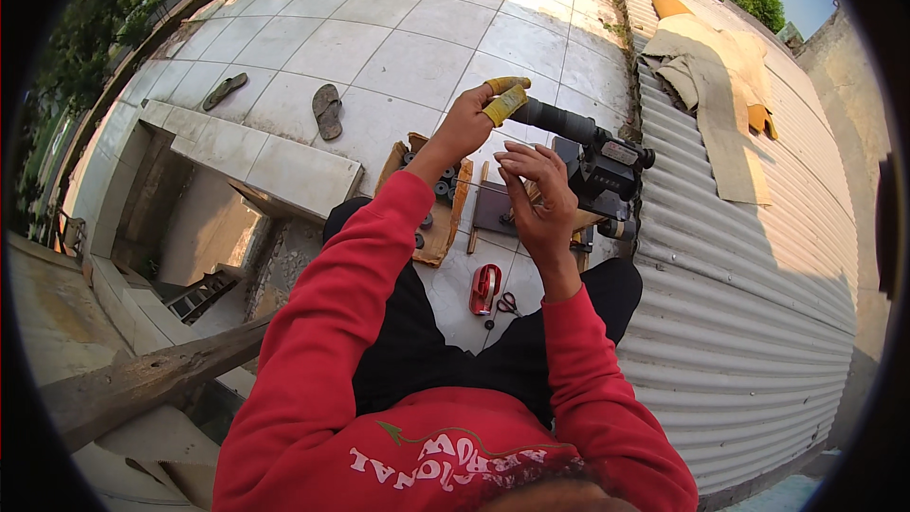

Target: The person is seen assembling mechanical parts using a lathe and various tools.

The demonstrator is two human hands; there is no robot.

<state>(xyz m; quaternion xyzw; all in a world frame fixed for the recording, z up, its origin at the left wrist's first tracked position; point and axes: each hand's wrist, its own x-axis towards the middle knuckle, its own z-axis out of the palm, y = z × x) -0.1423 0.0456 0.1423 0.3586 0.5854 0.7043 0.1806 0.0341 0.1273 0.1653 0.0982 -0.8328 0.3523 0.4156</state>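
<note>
My left hand (466, 121) is raised and closed around the yellow-taped end of a dark cylindrical handle (559, 119). That handle joins a black boxy device (609, 169) held over the tiled floor. My right hand (536, 197) is just below and beside the device, with its fingers pinched on a thin wire or rod (482, 184) that runs leftward. Both arms are in red sleeves. I sit with my legs in black trousers.
An open cardboard box (438, 204) with dark round parts lies on the tiles (398, 47). A red tool (484, 288) and small scissors (507, 304) lie between my legs. Two sandals (327, 110) rest farther off. A corrugated metal roof (758, 256) with cloth on it is at right; a drop-off at left.
</note>
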